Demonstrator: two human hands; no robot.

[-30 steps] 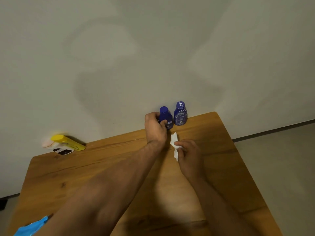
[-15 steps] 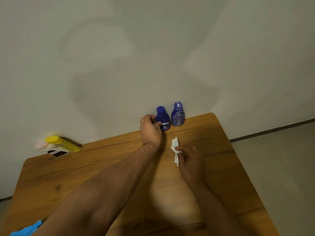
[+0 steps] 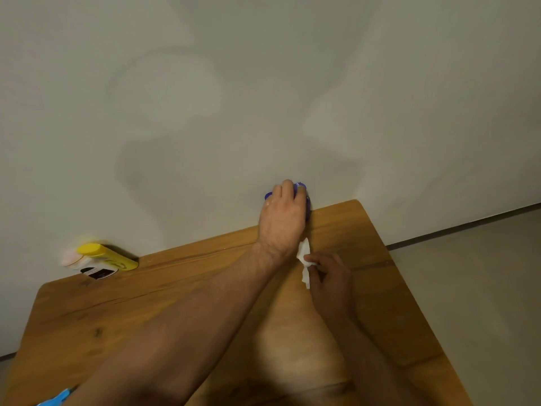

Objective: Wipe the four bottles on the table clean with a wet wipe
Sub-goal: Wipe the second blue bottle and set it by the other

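Observation:
Two blue bottles stand against the wall at the far edge of the wooden table [image 3: 389, 303]. My left hand [image 3: 282, 218] reaches over both and hides most of them. Its fingers curl around the right, patterned blue bottle [image 3: 302, 187], and only a sliver of the left blue bottle [image 3: 268, 196] shows. Just below, my right hand [image 3: 329, 276] pinches a crumpled white wet wipe [image 3: 304, 259] above the table. At the far left a yellow bottle [image 3: 109, 256] and a white bottle with a black label [image 3: 95, 269] lie on their sides by the wall.
A blue packet [image 3: 55, 399] pokes in at the bottom left corner. The wall runs right behind the table's far edge. Grey floor [image 3: 483, 288] lies beyond the table's right edge.
My left hand has left the left blue bottle and moved up and right over both bottles, onto the patterned one. My right hand still holds the wipe in about the same place.

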